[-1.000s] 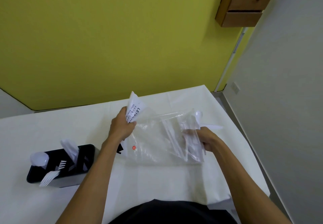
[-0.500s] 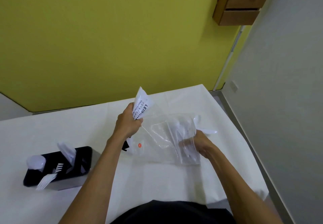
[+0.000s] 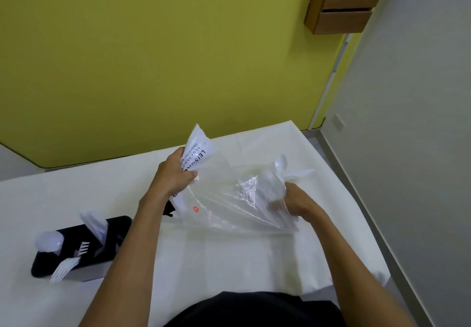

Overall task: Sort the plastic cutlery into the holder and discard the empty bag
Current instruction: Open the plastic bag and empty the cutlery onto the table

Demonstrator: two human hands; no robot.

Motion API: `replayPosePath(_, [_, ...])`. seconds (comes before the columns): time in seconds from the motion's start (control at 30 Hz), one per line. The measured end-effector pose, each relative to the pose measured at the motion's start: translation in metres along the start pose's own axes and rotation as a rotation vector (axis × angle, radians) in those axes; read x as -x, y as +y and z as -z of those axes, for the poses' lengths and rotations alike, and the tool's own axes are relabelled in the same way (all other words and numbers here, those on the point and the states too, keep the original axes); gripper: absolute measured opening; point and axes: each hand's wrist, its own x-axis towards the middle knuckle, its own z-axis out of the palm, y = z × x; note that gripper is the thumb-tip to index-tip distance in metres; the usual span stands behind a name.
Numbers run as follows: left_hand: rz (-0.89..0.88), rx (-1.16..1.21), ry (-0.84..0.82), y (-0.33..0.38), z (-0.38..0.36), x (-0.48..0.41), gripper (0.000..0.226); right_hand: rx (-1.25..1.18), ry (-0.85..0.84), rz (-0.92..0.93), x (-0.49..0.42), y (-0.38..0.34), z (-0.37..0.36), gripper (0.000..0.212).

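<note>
Hands (image 3: 175, 176) gripping bag (image 3: 229, 206) above white table (image 3: 229, 257)

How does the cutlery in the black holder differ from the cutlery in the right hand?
The cutlery in the holder stands sorted in the black holder, untouched; the cutlery at the bag is bunched in the right hand, partly inside the clear bag. Both are white plastic.
</note>
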Motion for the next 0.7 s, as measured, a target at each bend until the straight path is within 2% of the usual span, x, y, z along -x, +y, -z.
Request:
replayPosePath(0.03, [0.003, 0.001, -0.002, -0.001, 0.002, 0.0, 0.039, -0.046, -0.081, -0.004, 0.005, -0.001, 0.006, 0.019])
replayPosePath(0.07, [0.007, 0.009, -0.005, -0.001, 0.003, 0.001, 0.039, -0.075, -0.087, -0.019, 0.009, -0.002, 0.01, 0.023])
replayPosePath(0.2, [0.024, 0.04, 0.012, -0.004, 0.009, 0.001, 0.036, -0.003, 0.137, -0.12, 0.005, 0.011, 0.014, 0.03])
replayPosePath(0.3, [0.046, 0.064, 0.031, -0.004, 0.019, -0.001, 0.037, 0.014, 0.159, -0.221, 0.01, 0.01, 0.015, 0.039])
replayPosePath(0.43, [0.049, 0.14, 0.006, -0.002, 0.025, 0.006, 0.037, 0.012, 0.272, -0.254, 0.015, 0.013, 0.02, 0.042])
replayPosePath(0.5, [0.039, 0.172, 0.006, -0.001, 0.027, 0.01, 0.037, 0.037, 0.302, -0.298, 0.02, 0.015, 0.022, 0.05])
replayPosePath(0.57, [0.031, 0.215, 0.024, -0.002, 0.03, 0.012, 0.034, 0.18, 0.315, -0.324, 0.026, 0.011, 0.022, 0.066])
replayPosePath(0.63, [0.027, 0.244, 0.047, -0.003, 0.031, 0.015, 0.034, 0.371, 0.413, -0.323, 0.029, 0.002, 0.018, 0.079])
replayPosePath(0.7, [0.028, 0.26, 0.055, -0.005, 0.028, 0.018, 0.034, 0.442, 0.573, -0.213, 0.028, -0.01, 0.01, 0.076])
